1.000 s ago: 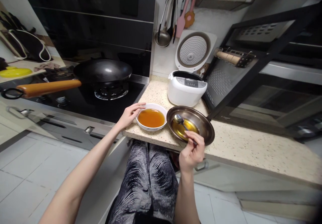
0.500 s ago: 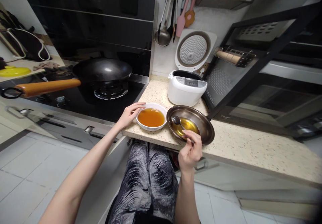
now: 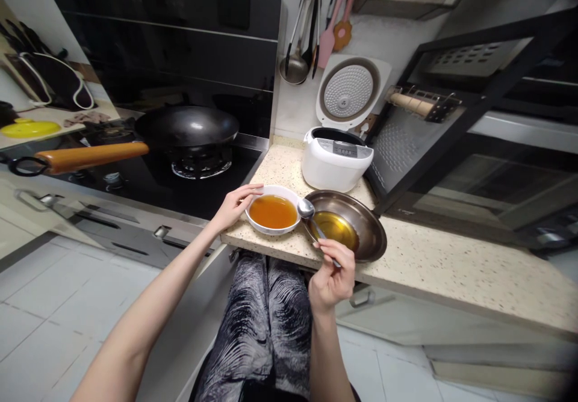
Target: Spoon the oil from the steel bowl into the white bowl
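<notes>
My left hand (image 3: 235,206) rests on the left rim of a white bowl (image 3: 273,231), its fingers stretched along the edge. Amber-brown liquid (image 3: 273,212) fills much of that bowl. In my right hand (image 3: 333,275) is a metal spoon (image 3: 306,209), pinched by its handle. The spoon's head hangs over the place where the white bowl meets a dark metal bowl (image 3: 372,233). Clear yellow liquid (image 3: 335,227) that looks like oil lies in the bottom of the metal bowl, beneath the spoon handle.
A white rice cooker (image 3: 336,164) stands behind the bowls, lid raised. Left on the stove sits a black wok (image 3: 189,126) with a wooden handle (image 3: 93,156) jutting out. A dark oven-like appliance (image 3: 487,191) stands at right. Utensils (image 3: 295,68) hang on the wall.
My right hand has moved left, carrying the spoon up from above the yellow liquid to the rim by the white bowl. My left hand stays on the white bowl.
</notes>
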The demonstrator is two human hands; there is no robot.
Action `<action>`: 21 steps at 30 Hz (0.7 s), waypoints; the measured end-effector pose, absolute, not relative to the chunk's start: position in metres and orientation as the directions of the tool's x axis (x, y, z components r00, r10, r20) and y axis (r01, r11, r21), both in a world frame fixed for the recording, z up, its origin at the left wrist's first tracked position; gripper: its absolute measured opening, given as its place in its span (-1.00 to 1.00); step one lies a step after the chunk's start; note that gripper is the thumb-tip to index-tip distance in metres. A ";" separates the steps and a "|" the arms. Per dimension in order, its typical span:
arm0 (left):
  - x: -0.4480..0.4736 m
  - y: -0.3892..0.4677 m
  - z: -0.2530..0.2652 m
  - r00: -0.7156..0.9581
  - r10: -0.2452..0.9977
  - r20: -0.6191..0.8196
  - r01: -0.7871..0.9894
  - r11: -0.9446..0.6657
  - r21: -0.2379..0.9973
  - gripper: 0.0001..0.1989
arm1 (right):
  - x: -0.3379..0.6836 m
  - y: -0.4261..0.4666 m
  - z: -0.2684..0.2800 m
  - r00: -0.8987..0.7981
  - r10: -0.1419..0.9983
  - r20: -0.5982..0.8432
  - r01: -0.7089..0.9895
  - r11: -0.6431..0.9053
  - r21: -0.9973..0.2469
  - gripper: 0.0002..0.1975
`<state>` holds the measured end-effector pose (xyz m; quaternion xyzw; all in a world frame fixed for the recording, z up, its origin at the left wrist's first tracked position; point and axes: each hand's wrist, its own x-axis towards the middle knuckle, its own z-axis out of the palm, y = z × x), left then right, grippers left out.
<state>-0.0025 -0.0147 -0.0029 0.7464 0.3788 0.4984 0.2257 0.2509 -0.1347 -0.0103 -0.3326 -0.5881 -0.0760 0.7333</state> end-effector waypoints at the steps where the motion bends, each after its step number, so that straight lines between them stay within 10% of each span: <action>1: -0.002 -0.015 -0.003 0.215 0.790 0.574 0.341 -0.611 0.714 -0.66 | 0.248 -0.134 -0.011 0.283 0.294 0.913 0.489 0.775 -0.401 -0.84; 21: -0.002 -0.014 -0.003 0.209 0.791 0.575 0.323 -0.611 0.723 -0.67 | 0.228 -0.116 -0.027 0.094 0.430 0.898 0.474 0.774 -0.420 -0.77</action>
